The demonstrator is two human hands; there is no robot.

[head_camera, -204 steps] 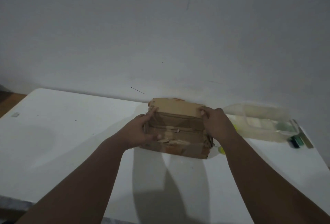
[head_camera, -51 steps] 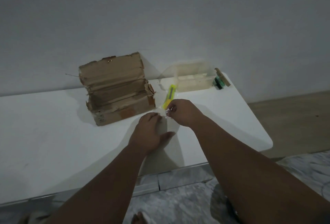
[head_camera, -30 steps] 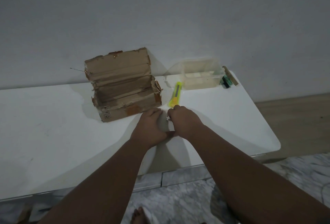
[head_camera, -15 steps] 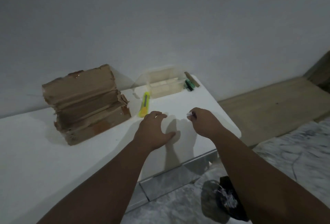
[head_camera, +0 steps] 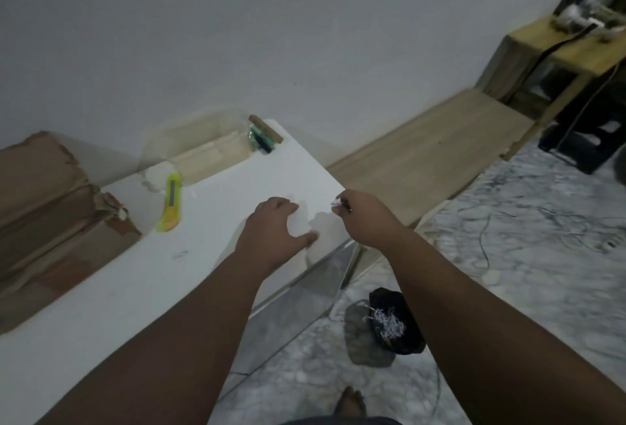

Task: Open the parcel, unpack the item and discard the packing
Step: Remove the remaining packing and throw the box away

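Observation:
The torn brown cardboard parcel (head_camera: pixel 50 214) stands with its lid up at the left of the white table (head_camera: pixel 101 306). My right hand (head_camera: pixel 366 218) pinches a small wad of white shredded packing paper (head_camera: pixel 336 203) at the table's right edge. My left hand (head_camera: pixel 274 231) rests on the tabletop with fingers spread and curved, holding nothing. On the floor below lies a black bag (head_camera: pixel 396 323) with shredded white paper in it.
A yellow utility knife (head_camera: pixel 171 202) lies beside the parcel. A clear plastic box (head_camera: pixel 210 150) and small green and black items (head_camera: pixel 262 140) sit at the table's far end. A wooden stand (head_camera: pixel 555 62), cables and a marble floor are to the right.
My view has swung right. My right hand has carried the paper wad from the table's middle to its right edge; my left hand stayed on the table. The bag has come fully into sight.

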